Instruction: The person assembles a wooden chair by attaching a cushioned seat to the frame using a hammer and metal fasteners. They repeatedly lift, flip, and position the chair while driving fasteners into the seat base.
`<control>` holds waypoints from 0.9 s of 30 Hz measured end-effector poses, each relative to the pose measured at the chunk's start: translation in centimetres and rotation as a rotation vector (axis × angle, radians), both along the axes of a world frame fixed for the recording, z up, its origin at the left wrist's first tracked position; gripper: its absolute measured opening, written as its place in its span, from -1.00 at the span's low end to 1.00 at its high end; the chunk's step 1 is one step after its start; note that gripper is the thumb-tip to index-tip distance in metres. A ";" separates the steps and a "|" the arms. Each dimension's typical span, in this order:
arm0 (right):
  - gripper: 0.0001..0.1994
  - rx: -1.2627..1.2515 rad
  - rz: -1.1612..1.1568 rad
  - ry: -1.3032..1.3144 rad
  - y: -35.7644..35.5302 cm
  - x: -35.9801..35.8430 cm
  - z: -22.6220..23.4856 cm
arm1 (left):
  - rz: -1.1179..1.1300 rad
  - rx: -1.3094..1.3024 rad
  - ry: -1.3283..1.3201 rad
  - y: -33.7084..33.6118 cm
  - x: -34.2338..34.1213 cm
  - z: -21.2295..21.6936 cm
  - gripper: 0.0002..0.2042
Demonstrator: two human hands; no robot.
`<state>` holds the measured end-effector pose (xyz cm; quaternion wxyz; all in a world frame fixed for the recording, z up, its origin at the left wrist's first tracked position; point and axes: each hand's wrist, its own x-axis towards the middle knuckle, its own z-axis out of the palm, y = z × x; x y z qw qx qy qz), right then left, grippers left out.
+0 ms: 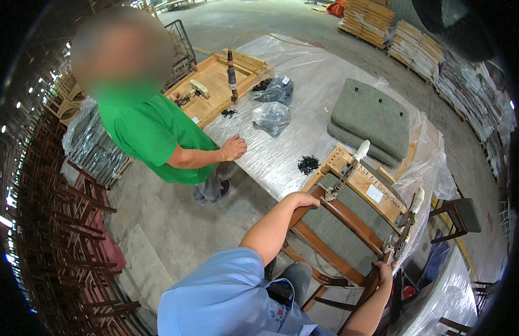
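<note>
A brown wooden chair (332, 245) with a grey-green padded panel (354, 229) lies tilted at the near table edge. My left hand (305, 200) is closed around the left side of its frame. On the right side my right hand (383, 272) is closed on the frame, its fingers partly hidden. The chair's far end rests against a light wooden jig (377, 192). Two toggle clamps with white handles sit on this jig: the left clamp (349, 168) near my left hand, the right clamp (408, 221) beyond my right hand.
Plastic film covers the table (259, 159). Grey-green seat pads (371, 115) are stacked beyond the jig, with black screws (308, 164) left of it. A co-worker in a green shirt (142, 134) stands left, one hand on the table. A power driver (232, 75) hangs over a wooden tray (214, 89).
</note>
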<state>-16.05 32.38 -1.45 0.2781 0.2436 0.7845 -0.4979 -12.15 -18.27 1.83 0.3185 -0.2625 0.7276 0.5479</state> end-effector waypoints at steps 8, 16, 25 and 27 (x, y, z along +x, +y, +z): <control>-0.57 -0.026 0.022 -0.047 0.2 -0.5 -0.6 | -0.010 -0.017 -0.005 -0.5 0.2 -0.6 -0.22; -0.75 -0.024 0.012 0.028 0.3 -0.1 -1.1 | 0.008 -0.005 -0.032 -0.1 0.4 0.7 -0.25; -0.70 -0.029 -0.021 0.019 -1.1 0.2 0.9 | 0.000 -0.001 -0.007 -0.4 0.3 -0.7 -0.29; -0.70 -0.021 -0.006 0.036 -0.5 -0.1 0.0 | 0.012 0.019 -0.010 -0.2 0.3 -0.9 -0.31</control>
